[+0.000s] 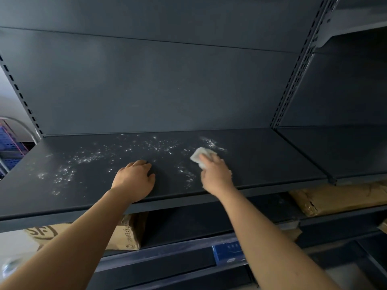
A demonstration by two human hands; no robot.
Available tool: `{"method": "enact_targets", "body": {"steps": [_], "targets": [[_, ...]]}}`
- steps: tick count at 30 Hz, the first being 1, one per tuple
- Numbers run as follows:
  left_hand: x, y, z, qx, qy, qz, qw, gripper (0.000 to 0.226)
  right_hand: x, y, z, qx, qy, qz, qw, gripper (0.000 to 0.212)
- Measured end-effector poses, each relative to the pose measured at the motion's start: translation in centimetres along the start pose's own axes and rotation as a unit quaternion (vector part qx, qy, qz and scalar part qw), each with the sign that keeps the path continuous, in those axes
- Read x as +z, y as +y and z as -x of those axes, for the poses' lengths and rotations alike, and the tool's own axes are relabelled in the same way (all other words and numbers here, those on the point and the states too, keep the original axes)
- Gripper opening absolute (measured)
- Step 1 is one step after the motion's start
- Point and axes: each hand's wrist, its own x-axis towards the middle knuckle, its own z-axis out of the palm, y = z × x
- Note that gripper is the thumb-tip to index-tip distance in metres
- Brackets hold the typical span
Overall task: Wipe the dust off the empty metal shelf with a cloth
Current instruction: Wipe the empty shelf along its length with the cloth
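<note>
White cloth (202,154), folded small, lies pressed on the dark metal shelf (272,155) under the fingers of the right hand (215,174), which closes over its near edge, right of the shelf's middle. Just beyond it sits a smeared pale patch of dust (211,142). More dust is scattered in specks across the middle and left of the board, while the stretch to the right of the cloth looks clean. The left hand (135,181) rests palm down on the front part of the shelf, fingers loosely curled and holding nothing, seemingly as a brace. Wiping appears to be in its early part, with most of the surface left. The next stroke likely calls for drawing the cloth leftward through the specks, and the left hand may have to move aside.
</note>
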Motion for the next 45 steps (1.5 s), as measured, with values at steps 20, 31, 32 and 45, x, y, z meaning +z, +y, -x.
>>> {"method": "enact_targets", "body": {"steps": [20,31,32,45], "targets": [[0.6,0.0,-4.3,-0.045,0.043,0.004,0.998,0.051,0.1,4.2,-10.1,0.04,-0.045,0.02,0.998,0.052],[-0.1,-1.7,-5.5,-0.076,0.058,0.017,0.995,0.054,0.3,1.5,-11.0,0.017,0.022,-0.177,0.984,0.064],[-0.2,-1.9,-5.7,-0.082,0.052,0.014,0.995,0.054,-0.1,3.3,-11.9,0.071,0.024,-0.131,0.988,0.065],[0.1,-2.8,-5.6,-0.077,0.039,0.003,0.996,0.055,5.8,-6.0,-14.6,-0.098,-0.087,-0.05,0.99,0.054]]}}
